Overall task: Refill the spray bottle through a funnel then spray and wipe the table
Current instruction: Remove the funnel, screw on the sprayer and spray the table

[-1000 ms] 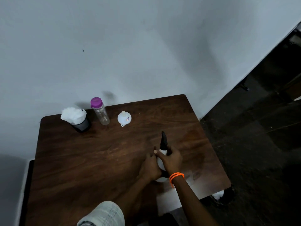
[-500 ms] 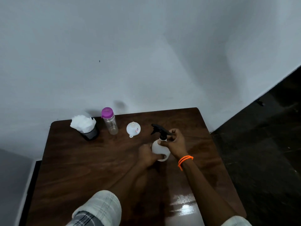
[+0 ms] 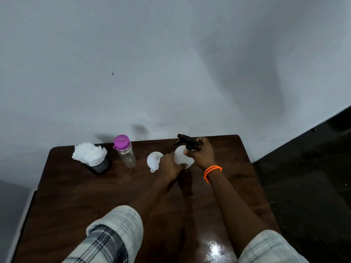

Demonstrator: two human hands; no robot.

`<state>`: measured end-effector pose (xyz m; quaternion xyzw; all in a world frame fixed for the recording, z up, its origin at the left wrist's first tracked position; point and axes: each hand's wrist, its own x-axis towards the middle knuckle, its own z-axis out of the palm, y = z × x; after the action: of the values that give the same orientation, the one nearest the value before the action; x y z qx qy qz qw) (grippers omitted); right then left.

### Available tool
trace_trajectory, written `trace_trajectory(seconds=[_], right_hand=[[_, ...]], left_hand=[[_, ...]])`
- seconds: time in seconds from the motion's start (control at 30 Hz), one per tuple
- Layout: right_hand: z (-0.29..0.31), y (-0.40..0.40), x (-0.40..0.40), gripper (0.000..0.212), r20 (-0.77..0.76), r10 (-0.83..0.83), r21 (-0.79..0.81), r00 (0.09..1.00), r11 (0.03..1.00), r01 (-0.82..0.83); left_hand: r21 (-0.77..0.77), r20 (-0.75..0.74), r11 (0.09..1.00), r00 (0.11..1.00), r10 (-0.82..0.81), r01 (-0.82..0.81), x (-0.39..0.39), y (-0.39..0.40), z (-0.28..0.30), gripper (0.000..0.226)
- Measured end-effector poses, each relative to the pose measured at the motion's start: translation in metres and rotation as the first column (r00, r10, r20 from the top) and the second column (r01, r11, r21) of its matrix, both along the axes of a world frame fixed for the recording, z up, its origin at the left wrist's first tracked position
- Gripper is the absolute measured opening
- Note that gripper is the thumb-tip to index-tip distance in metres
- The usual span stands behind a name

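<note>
A dark brown wooden counter (image 3: 95, 196) with rounded corners stands against a pale grey wall (image 3: 171, 63), and toward its far edge a person holds a white round-bodied plastic spray bottle (image 3: 182, 156) with a black trigger head (image 3: 187, 139). The left hand (image 3: 171, 164) is curled around the lower left side of the bottle's body, its fingers closed against the white plastic. The right hand (image 3: 203, 153) is wrapped around the neck just under the trigger head, thumb pressed on the front of the body and fingers closed behind the black collar; a beaded orange bracelet (image 3: 211, 172) circles that wrist. The nozzle points to the left and the bottle stands roughly upright, though whether its base rests on the counter or hangs just above it cannot be told. Just left of the left hand a small white plastic funnel (image 3: 154, 160) lies upside down on the wood, spout pointing up, with a little loop tab at its near rim. Further left stands a clear plastic bottle with a magenta lid (image 3: 125, 151), upright and closed. Near the far left corner is a black mesh cup holder stuffed with white paper tissues (image 3: 91, 158). Both forearms reach out from rolled-up sleeves of a pale checked shirt (image 3: 114, 236), and a bright glare patch (image 3: 214, 249) shines on the near part of the counter beside the right arm. Dark floor (image 3: 303, 177) lies to the right.
</note>
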<state>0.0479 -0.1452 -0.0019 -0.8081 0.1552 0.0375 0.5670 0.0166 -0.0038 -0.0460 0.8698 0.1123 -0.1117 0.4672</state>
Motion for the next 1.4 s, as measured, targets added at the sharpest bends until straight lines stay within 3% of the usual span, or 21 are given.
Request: trace_trajectory(seconds=[0.7,0.83,0.93,1.03,1.1,1.2,1.4], right_hand=[[-0.013,0.014,0.012,0.054,0.002,-0.05,0.006,0.999,0.999,0.05],[-0.016,0.024,-0.008,0.058,0.045,-0.188,0.004,0.981,0.982,0.188],[-0.026,0.041,-0.029,0.043,0.071,-0.355,-0.006,0.932,0.935,0.356],[-0.036,0.07,-0.056,0.024,-0.107,-0.513,0.055,0.852,0.852,0.52],[-0.047,0.096,-0.075,0.018,-0.251,-0.485,0.075,0.838,0.853,0.517],[-0.048,0.148,-0.099,0.017,-0.338,-0.314,0.13,0.887,0.918,0.375],[-0.025,0.249,-0.111,0.015,-0.303,0.035,0.27,0.952,0.961,0.051]], left_hand=[[-0.022,0.017,1.0,1.0,-0.016,0.016,0.013,0.007,-0.028,0.059],[-0.042,-0.024,0.998,0.999,0.04,-0.041,-0.009,0.017,-0.026,0.06],[-0.008,-0.041,0.994,0.993,0.112,-0.112,-0.035,0.037,-0.021,0.042],[-0.001,-0.03,0.975,0.974,0.223,-0.224,-0.059,0.068,-0.014,0.022],[-0.002,-0.043,0.951,0.95,0.308,-0.308,-0.073,0.093,-0.008,0.021],[0.0,-0.028,0.9,0.899,0.437,-0.437,-0.093,0.139,-0.002,0.021],[-0.027,0.125,0.787,0.779,0.615,-0.617,-0.109,0.218,0.025,0.017]])
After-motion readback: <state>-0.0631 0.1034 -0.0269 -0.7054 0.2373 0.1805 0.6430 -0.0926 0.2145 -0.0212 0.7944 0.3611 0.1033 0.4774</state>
